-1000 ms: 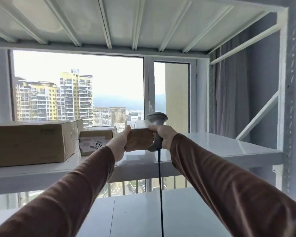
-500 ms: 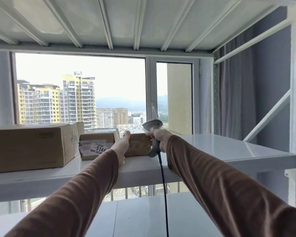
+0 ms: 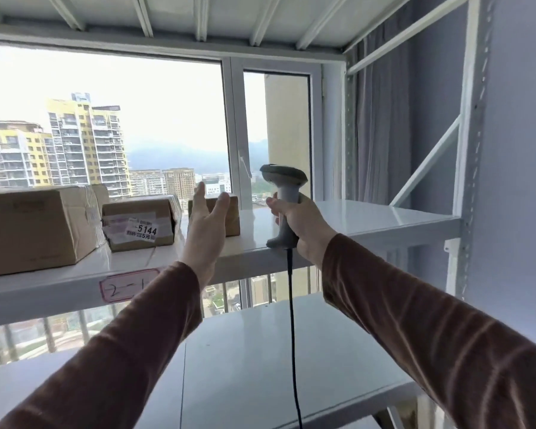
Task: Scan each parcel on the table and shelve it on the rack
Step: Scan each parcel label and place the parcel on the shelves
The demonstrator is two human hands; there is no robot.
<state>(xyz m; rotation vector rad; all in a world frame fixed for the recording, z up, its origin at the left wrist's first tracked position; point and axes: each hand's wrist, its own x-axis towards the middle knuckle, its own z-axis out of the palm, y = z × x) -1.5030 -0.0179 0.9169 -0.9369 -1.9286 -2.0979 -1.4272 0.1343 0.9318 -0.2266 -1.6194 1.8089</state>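
Half the small parcel [image 3: 231,215] hides behind the left hand [image 3: 205,226] — fingers [image 3: 199,196] straight.

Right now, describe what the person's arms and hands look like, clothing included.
Both arms wear long, snug brown sleeves of a soft knit that reach the wrists. The left hand and right hand are bare: no gloves, rings or watch visible on hands or fingers.

Both arms in long brown sleeves [image 3: 143,332], fabric plain with faint lengthwise ribbing. Cuffs end at the wrists; left hand [image 3: 205,224] and right hand [image 3: 304,224] bare, no rings, no watch
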